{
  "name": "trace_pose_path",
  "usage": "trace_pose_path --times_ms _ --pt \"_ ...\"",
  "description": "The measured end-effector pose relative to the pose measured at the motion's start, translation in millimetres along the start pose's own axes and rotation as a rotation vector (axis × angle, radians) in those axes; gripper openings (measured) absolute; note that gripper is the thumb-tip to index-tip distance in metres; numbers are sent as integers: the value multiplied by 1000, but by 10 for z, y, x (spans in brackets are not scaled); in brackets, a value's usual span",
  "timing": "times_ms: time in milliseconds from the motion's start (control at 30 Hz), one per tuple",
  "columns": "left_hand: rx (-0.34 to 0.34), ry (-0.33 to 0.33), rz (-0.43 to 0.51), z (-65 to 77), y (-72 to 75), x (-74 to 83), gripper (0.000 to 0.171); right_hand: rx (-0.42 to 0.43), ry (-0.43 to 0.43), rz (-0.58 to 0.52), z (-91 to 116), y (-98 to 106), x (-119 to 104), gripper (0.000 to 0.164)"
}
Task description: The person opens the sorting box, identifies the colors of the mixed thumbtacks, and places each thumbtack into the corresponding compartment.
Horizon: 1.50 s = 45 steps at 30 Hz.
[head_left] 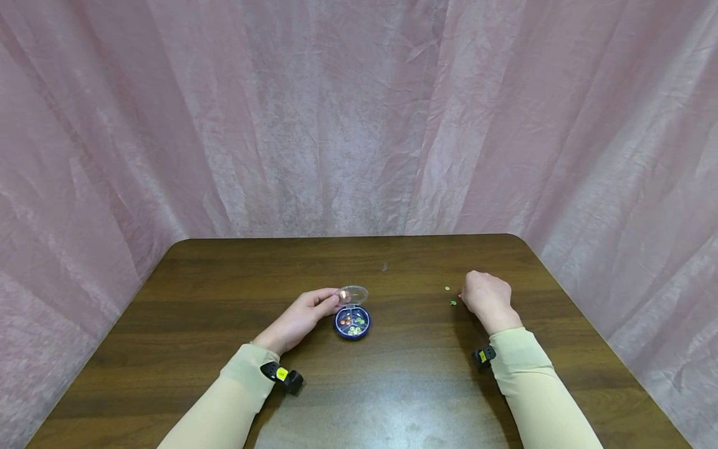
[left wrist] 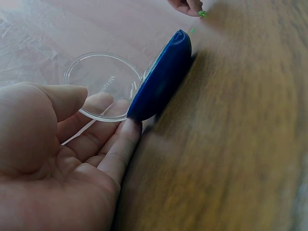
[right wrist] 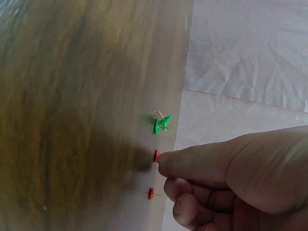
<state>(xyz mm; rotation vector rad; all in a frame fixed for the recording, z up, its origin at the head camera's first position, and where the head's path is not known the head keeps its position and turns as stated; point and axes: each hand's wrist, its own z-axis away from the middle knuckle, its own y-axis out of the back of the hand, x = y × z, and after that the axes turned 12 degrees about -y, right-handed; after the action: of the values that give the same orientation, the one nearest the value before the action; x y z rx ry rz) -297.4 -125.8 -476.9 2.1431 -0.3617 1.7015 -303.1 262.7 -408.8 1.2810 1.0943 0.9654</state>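
- Pinpricks looked the likeliest mishap: the right hand [head_left: 487,300] had its thumb tip at a small red flat-headed pin [right wrist: 157,156], and bare metal points stuck out close by.
- Fingers of that hand were curled; whether they pinched the pin or only touched it, I could not tell.
- Left hand [head_left: 300,318] pinched the round clear plastic lid [head_left: 352,294] between thumb and fingers; a tug there could have tipped the round blue plastic case [left wrist: 161,79], hinged to it, and spilled its contents.
- That case sat on the brown wood-grain table [head_left: 404,355], just right of the left hand and well apart from the right.
- Pins might also have scattered, should a knuckle have brushed them.
- Counted: one case, one lid, apparently three compartments.
- Red pins near the right hand: two, one at the thumb, the second red pin [right wrist: 151,194] just beside the curled fingers.
- Green pins [right wrist: 157,127] beyond the thumb: two that I could make out, partly overlapping in the right wrist view.
- Orange-red, green and yellow-green pieces in the case were too small to count.
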Motion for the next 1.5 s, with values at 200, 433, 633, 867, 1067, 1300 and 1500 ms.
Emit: trace_pose_path --times_ms 200,433,633,867,1067,1300,1500 --pt "1 8 2 6 6 2 39 22 28 -11 -18 -39 -3 22" --pt "-14 15 -24 2 12 6 41 48 31 -29 -16 -21 3 25" --pt "-15 15 -26 0 15 10 40 71 66 -114 -11 26 -47 16" --pt "-11 11 -23 2 10 17 40 -43 185 -417 68 153 -286 13" --pt "-15 7 -14 -1 9 17 40 -267 284 -848 197 250 -481 22" --pt "-17 4 -18 0 7 15 40 -535 385 -1211 377 347 -658 23" --pt "-8 5 -8 5 4 7 38 -759 518 -1448 546 442 -754 7"
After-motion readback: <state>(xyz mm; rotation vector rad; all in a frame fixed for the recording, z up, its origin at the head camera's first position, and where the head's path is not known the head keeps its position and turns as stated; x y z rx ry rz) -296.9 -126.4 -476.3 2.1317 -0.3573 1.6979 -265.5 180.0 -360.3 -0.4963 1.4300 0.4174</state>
